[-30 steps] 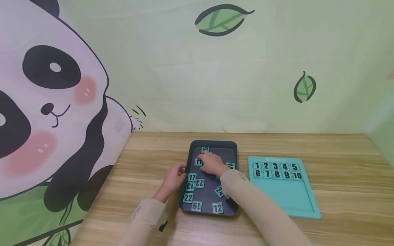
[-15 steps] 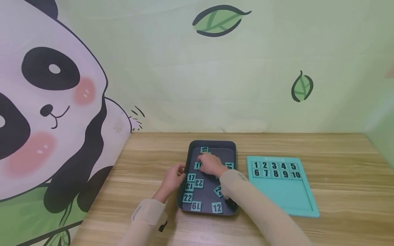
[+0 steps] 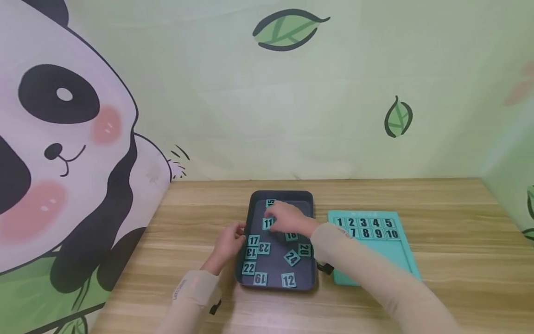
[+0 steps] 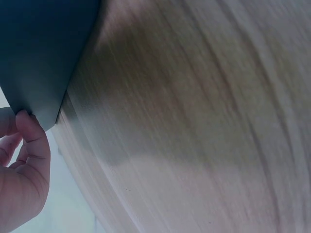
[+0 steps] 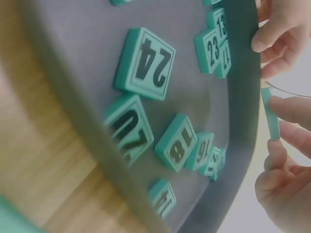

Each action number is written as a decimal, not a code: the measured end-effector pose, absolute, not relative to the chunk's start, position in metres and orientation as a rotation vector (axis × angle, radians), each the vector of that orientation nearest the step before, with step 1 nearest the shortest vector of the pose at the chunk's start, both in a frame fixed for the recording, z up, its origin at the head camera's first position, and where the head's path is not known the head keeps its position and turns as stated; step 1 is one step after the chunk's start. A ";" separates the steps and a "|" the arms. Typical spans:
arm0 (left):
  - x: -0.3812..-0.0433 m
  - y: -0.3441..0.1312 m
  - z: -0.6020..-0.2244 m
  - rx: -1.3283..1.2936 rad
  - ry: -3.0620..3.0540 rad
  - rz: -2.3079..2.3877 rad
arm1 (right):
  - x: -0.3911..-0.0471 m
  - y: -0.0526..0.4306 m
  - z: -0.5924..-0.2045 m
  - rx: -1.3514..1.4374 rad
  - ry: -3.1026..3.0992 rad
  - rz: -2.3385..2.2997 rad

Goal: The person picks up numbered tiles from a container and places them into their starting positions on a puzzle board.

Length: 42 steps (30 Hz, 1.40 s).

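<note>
My right hand point(image 3: 288, 218) is over the far part of the dark tray point(image 3: 279, 285). It pinches a teal number tile point(image 3: 267, 223) marked 11 between thumb and fingers. In the right wrist view this tile point(image 5: 271, 114) is held edge-on, raised above the tray floor. My left hand point(image 3: 227, 243) holds the tray's left edge; the left wrist view shows the thumb point(image 4: 33, 128) against the tray wall point(image 4: 43, 58). Loose tiles lie in the tray, among them 24 point(image 3: 292, 258), 12 point(image 3: 288, 280), 17 point(image 3: 253, 240), 23 point(image 3: 264, 248) and 18 point(image 3: 291, 235).
Right of the tray lies a teal number board point(image 3: 385, 253), its top two rows filled with tiles 1 to 10. My right forearm point(image 3: 371, 269) crosses its lower left part. Both rest on a wooden table point(image 3: 454, 241) before a panda-printed backdrop point(image 3: 233, 116).
The view has turned a little to the right. My right hand has taken hold of tile 11, and its forearm has swung right, uncovering tiles 18 and 20. The left hand stays at the tray.
</note>
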<state>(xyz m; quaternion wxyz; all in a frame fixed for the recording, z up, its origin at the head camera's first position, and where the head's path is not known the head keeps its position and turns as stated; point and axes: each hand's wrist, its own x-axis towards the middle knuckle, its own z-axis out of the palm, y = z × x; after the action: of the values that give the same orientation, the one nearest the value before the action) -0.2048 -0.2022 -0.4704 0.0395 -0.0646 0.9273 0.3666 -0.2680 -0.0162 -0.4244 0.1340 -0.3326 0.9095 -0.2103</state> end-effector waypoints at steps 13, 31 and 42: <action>-0.204 -0.205 -0.477 -0.160 2.926 1.080 | -0.254 0.057 -0.420 -0.932 2.579 -0.870; -0.205 -0.200 -0.474 -0.166 2.917 1.074 | -0.239 0.145 -0.456 -0.740 2.653 -0.994; -0.204 -0.200 -0.472 -0.188 2.885 1.096 | -0.232 0.164 -0.478 -0.689 2.708 -0.926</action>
<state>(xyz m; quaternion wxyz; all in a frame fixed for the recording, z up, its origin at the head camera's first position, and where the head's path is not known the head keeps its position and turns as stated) -0.2041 -0.2001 -0.4716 0.0246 -0.0608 0.9328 0.3544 -0.2323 0.1637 -0.4776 0.0989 -0.2328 0.9155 -0.3129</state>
